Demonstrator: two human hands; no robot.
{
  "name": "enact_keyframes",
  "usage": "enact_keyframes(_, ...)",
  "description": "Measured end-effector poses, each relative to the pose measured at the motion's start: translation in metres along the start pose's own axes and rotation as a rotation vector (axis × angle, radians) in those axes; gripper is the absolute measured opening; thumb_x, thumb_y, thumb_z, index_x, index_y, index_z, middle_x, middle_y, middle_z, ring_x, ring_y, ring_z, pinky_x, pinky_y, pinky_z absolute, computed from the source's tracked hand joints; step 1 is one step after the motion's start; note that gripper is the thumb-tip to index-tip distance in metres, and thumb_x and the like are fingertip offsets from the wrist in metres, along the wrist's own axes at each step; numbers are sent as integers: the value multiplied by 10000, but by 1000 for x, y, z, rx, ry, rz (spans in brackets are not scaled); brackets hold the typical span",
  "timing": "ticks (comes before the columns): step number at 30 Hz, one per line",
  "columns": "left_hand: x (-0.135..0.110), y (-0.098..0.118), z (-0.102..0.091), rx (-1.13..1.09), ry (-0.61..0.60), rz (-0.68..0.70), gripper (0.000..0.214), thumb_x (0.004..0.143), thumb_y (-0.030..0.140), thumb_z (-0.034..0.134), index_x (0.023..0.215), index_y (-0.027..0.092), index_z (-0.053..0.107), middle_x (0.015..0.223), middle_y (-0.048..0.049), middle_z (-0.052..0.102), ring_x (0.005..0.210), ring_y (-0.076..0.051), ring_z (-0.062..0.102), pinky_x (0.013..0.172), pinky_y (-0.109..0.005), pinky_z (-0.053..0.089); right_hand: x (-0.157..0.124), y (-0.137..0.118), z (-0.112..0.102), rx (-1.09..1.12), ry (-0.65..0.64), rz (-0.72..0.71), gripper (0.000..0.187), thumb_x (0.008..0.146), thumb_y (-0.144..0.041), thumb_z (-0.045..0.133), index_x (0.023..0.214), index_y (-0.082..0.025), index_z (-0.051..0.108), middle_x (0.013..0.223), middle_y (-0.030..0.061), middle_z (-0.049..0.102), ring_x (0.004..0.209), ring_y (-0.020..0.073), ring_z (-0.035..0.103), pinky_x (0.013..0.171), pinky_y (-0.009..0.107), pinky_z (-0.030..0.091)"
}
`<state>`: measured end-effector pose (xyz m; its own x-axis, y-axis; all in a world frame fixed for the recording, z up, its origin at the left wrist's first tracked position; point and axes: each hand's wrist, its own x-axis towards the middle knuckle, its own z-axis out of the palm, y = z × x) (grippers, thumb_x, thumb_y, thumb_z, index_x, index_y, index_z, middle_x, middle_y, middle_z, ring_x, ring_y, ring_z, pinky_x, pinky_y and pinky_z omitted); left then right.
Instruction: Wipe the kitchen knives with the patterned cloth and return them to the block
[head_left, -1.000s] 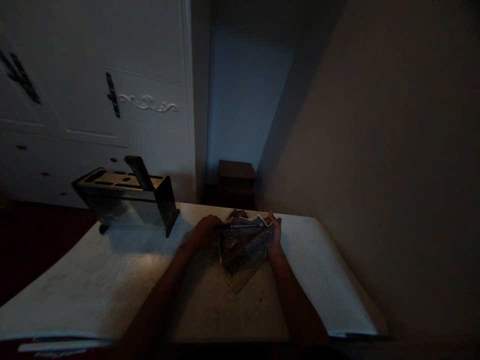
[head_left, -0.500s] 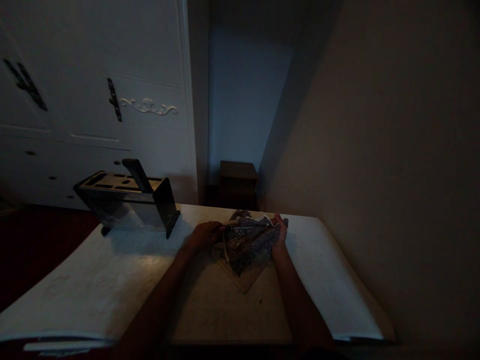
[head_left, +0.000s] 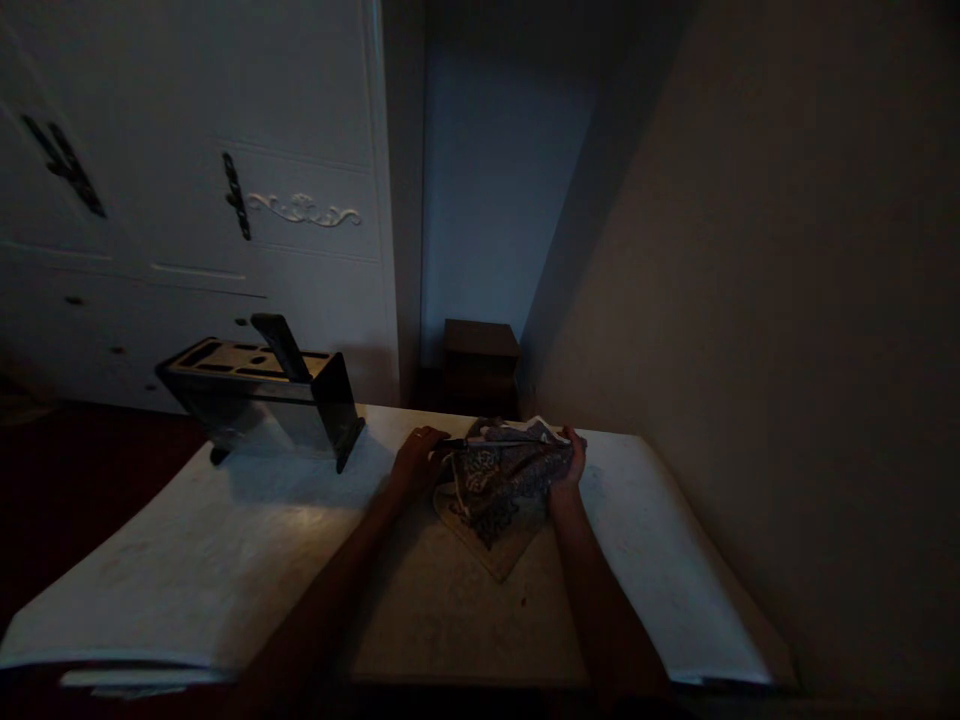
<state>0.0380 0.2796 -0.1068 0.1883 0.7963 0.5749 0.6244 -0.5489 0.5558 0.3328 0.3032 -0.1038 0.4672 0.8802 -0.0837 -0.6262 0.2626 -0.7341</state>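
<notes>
Gripping the dark handle of a knife, the left hand has its fingers bent inward, clamped on that end, though dimness blurs how each one lies. The right hand is closed around the far side of a crumpled patterned cloth, its thumb side showing at the edge and most of its fingers hidden under the folds. The blade stretches across the cloth between both hands, its tip end hard to make out near the right one. Below, a pale-bordered corner with dark marks lies on the desk; whether it belongs to the same cloth, I cannot tell. Further left on the desk stands a knife block with one black handle slanting out, whatever is inside obscured. Behind it, a white cabinet with raised scrollwork is cut off by the frame. A brown box-shaped piece sits beyond the desk, its lower part lost in shadow.
</notes>
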Motion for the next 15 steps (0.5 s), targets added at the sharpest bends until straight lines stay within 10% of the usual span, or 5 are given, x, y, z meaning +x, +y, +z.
enact_keyframes(8, -12, 28, 27, -210, 86, -132, 219, 898, 249, 574, 1096, 186, 640, 1011, -72, 671, 941, -215, 631, 856, -380, 520, -55, 11, 44, 89, -268, 372, 368, 789, -526, 683, 995, -220, 694, 912, 34, 760, 915, 264, 720, 844, 420, 588)
enact_keyframes(15, -8, 25, 21, -337, 21, -106, 250, 853, 192, 569, 1080, 202, 676, 1049, -72, 677, 1012, -215, 627, 939, -401, 504, -77, 27, 54, -79, -372, 639, 341, 731, -471, 780, 879, -173, 706, 743, 67, 735, 884, 298, 731, 782, 404, 612)
